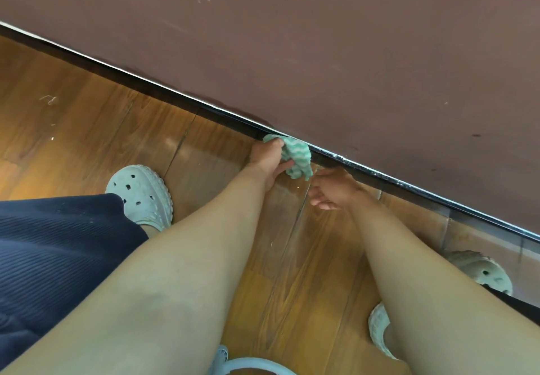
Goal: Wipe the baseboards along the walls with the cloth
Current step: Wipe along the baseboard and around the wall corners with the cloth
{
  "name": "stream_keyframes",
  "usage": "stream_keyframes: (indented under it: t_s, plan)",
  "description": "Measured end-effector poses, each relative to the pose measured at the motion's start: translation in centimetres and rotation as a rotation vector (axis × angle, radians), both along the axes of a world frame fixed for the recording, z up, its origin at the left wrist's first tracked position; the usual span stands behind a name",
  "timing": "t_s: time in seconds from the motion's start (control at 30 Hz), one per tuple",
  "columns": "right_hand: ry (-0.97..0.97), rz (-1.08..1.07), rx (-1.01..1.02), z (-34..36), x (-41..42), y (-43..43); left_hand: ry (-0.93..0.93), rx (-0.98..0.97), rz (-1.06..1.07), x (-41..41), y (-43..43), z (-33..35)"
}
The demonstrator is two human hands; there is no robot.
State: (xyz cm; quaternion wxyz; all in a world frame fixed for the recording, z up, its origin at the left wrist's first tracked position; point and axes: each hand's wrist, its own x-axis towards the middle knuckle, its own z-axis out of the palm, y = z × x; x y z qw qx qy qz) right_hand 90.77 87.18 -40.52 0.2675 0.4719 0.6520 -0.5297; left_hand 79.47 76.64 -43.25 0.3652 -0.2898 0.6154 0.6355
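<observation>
The left hand gripped the cloth against the baseboard, which ran on diagonally rightward. The right hand hovered just beside, fingers curled; whether it pinched the cloth's corner was unclear.

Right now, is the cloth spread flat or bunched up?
Bunched up: the cloth is crumpled in the left hand's grip against the baseboard, with a loose end hanging down.

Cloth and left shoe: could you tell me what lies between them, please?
Bare floor and the left hand gripping the cloth, seen in the head view.
</observation>
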Motion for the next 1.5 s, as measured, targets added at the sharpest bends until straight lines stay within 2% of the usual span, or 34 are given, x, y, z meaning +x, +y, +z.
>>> stream_keyframes:
  t_s: [0.1, 0.17, 0.3, 0.43, 0.53, 0.6, 0.73, 0.8, 1.03, 1.13, 1.27, 1.4, 1.5]
  plan:
    - [0.007, 0.017, -0.006, 0.2, 0.1, 0.1, 0.069, -0.046, 0.055, -0.6, 0.1, 0.2]
    - [0.022, 0.011, -0.01, 0.4, 0.0, 0.2, 0.126, -0.153, 0.102, -1.7, -0.4, 0.1]
    - [0.029, 0.0, -0.01, 0.6, 0.0, 0.6, 0.111, -0.232, 0.098, -2.3, -0.4, -0.7]
    - [0.017, 0.025, -0.005, 0.4, 0.7, 0.6, 0.026, -0.11, 0.032, -0.4, 1.0, 1.0]
    - [0.005, 0.021, 0.0, 0.5, 1.1, 0.9, 0.041, -0.115, 0.045, -0.4, 1.1, 1.2]
    - [0.002, 0.015, -0.001, 0.4, 1.0, 1.0, 0.101, -0.187, 0.078, -1.0, 0.8, 0.7]
    - [0.037, 0.036, -0.02, 0.7, -0.1, 0.9, 0.365, -0.437, 0.148, -2.3, 0.0, 0.1]
    - [0.048, 0.052, -0.035, 1.1, -0.5, 0.9, 0.429, -0.466, 0.157, -2.8, -0.1, 0.2]
    - [-0.011, 0.073, -0.018, 0.4, 0.7, 1.6, 0.372, -0.357, -0.052, -0.4, 0.8, -1.0]
    - [-0.011, 0.102, -0.032, 0.2, 0.7, 1.7, 0.413, -0.34, 0.013, -0.6, 0.6, -0.7]
    - [0.002, 0.153, -0.049, 0.1, 0.5, 2.2, 0.38, -0.404, 0.24, -2.8, -0.3, 0.3]
    - [-0.014, 0.153, -0.047, 0.0, 0.9, 3.3, 0.383, -0.441, 0.161, -2.9, 0.2, 0.6]
    - [-0.026, 0.163, -0.049, -0.3, 1.0, 3.8, 0.414, -0.376, 0.077, -0.2, 1.8, 0.2]
